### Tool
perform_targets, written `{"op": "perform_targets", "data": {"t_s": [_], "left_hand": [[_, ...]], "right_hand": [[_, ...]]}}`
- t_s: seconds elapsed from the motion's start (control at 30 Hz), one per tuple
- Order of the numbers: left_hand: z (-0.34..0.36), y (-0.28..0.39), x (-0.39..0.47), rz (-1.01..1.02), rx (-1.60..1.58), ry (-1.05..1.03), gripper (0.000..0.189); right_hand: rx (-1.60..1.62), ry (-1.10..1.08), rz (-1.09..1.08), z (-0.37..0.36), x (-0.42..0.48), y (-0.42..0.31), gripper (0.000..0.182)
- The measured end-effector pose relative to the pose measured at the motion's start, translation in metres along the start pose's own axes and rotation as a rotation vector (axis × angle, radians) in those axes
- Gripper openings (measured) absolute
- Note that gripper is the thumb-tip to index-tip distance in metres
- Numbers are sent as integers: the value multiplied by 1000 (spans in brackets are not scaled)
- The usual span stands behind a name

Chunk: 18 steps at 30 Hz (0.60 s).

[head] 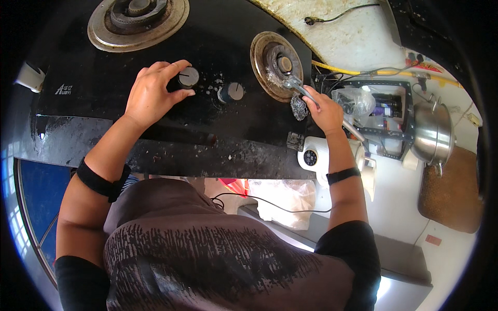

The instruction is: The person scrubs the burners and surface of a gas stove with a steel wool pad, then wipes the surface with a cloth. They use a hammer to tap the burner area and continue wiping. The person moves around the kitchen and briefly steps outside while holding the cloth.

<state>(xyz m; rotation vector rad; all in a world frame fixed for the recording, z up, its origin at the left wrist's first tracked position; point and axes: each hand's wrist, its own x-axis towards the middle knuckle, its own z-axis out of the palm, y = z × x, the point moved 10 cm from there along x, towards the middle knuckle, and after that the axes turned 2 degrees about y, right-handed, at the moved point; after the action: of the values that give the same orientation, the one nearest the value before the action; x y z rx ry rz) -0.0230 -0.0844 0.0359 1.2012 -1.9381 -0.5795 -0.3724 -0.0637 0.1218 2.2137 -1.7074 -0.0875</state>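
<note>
My left hand [153,87] has its thumb and fingers around the left control knob [189,76] of a black glass gas stove [155,105]. To the right of it a second knob [235,91] stands untouched, with pale crumbs scattered between the two. My right hand [325,110] grips a long metal utensil [353,130], whose head rests at the near rim of the right burner's stained metal drip pan [256,66]. Whitish residue lies on that pan around the burner cap [285,63]. A steel wool scourer [298,107] sits just left of my right hand, by the pan's edge.
A larger burner [138,23] is at the far left. A white electric kettle [315,155] stands below my right forearm. Farther right are a black rack [406,105] with bagged items, a steel pot [432,132] and a yellow gas hose [342,70]. Debris dots the counter edge [229,157].
</note>
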Motion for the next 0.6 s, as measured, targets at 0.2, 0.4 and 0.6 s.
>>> {"op": "perform_targets", "data": {"t_s": [0.2, 0.4, 0.6], "left_hand": [[1, -1, 0, -33, 8, -22, 53], [2, -1, 1, -2, -6, -23, 53], [1, 1, 1, -26, -5, -27, 53]], "right_hand": [[-22, -3, -10, -3, 1, -5, 30], [12, -5, 51, 0, 1, -3, 30], [-35, 6, 25, -6, -1, -9, 30]]}}
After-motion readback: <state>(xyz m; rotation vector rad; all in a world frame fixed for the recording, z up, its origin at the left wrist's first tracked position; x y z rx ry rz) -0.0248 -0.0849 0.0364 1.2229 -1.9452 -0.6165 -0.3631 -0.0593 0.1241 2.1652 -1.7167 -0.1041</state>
